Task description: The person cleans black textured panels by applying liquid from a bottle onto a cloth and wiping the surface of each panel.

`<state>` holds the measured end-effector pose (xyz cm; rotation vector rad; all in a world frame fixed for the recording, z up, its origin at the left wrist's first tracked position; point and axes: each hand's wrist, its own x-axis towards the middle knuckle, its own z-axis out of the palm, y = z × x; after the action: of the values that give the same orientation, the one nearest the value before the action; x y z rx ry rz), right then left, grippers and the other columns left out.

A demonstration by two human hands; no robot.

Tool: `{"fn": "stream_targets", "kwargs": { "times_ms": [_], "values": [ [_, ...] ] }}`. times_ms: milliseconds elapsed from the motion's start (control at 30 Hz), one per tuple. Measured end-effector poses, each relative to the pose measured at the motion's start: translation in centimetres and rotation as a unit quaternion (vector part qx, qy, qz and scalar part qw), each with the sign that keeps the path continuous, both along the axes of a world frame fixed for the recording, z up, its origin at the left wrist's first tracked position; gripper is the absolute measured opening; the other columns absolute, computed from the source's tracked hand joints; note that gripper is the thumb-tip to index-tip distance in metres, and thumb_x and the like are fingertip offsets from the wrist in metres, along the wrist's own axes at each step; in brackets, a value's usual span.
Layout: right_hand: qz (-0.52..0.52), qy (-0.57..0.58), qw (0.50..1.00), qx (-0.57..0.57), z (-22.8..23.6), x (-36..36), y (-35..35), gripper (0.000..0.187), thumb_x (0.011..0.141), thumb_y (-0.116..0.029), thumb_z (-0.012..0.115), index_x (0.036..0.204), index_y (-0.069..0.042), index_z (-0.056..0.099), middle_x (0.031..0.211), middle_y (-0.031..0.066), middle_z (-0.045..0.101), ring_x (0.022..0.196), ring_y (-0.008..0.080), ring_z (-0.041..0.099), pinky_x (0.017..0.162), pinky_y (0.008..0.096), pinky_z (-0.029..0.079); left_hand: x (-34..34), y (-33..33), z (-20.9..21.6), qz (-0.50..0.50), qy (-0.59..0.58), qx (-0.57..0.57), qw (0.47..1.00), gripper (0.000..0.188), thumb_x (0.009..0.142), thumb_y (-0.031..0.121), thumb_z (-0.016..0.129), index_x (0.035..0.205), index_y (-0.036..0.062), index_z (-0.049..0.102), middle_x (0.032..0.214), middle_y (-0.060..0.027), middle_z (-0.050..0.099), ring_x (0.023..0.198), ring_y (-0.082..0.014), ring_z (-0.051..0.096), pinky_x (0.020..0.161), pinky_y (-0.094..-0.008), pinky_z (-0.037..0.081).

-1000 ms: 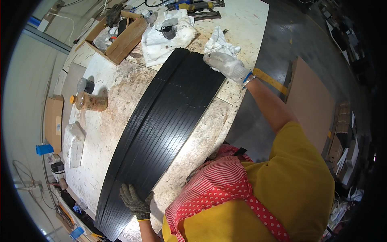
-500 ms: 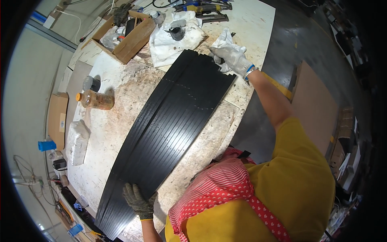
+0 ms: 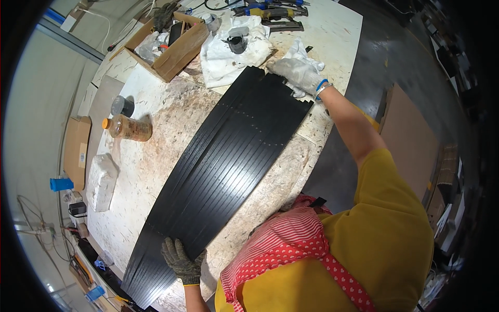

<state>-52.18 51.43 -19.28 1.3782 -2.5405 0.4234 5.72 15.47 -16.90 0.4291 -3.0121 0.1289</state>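
Observation:
A bundle of long black slats (image 3: 213, 166) lies side by side across the table, slanting from lower left to upper right, with uneven far ends. My left hand (image 3: 181, 260), in a dark grey knitted glove, rests with its fingers spread flat on the near part of the slats. At their stepped far ends is my right hand (image 3: 299, 75), in a whitish glove, its fingers bent over the end edge. What those fingers hold, if anything, is hidden. A crumpled white cloth (image 3: 300, 50) lies just beyond this hand.
The stained white table (image 3: 156, 156) bears an orange-capped bottle (image 3: 130, 128), a dark cup (image 3: 122, 105) and a white wrapped block (image 3: 101, 182). Further off are a cardboard box (image 3: 179, 57), a black cup (image 3: 237, 43) on a white rag (image 3: 223, 67), and several hand tools (image 3: 275, 13).
My right hand has shifted slightly left over the slats' ends, its fingers now lower against them. My left hand stays flat in place. The whole view has moved a little.

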Motion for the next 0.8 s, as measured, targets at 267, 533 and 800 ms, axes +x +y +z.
{"fn": "stream_targets", "kwargs": {
  "times_ms": [267,533,800],
  "values": [
    [-0.093,-0.281,0.953,-0.064,1.4,-2.9,-3.2,0.03,0.102,-0.016,0.044,0.127,-0.01,0.06,0.102,0.0087,0.069,0.086,0.0244,0.066,0.082,0.0356,0.053,0.0,0.0,0.1,-0.013,0.008,-0.008,1.0,0.1,0.067,0.054,0.081,0.145,0.0057,0.041,0.151,-0.0241,0.037,0.139,-0.0454,0.035,0.114,-0.0592,0.026],
    [-0.051,-0.093,0.993,0.043,3.5,-1.5,-1.8,0.035,0.097,-0.031,0.059,0.122,-0.007,0.063,0.112,0.0093,0.066,0.1,0.0207,0.063,0.087,0.0315,0.051,0.0,0.1,-0.1,-0.025,0.005,-0.019,0.999,0.096,0.074,0.063,0.072,0.144,0.0061,0.04,0.149,-0.0252,0.038,0.135,-0.0501,0.037,0.11,-0.0643,0.029],
    [-0.253,-0.112,0.96,0.033,-0.5,2.1,2.7,0.075,0.092,-0.06,0.053,0.147,-0.012,0.038,0.151,0.0158,0.036,0.141,0.035,0.033,0.117,0.0441,0.028,-0.5,0.0,0.8,-0.032,0.006,-0.012,0.999,0.092,0.077,0.059,0.072,0.144,0.005,0.039,0.149,-0.0258,0.038,0.134,-0.0503,0.037,0.11,-0.0632,0.03]
  ]
}}
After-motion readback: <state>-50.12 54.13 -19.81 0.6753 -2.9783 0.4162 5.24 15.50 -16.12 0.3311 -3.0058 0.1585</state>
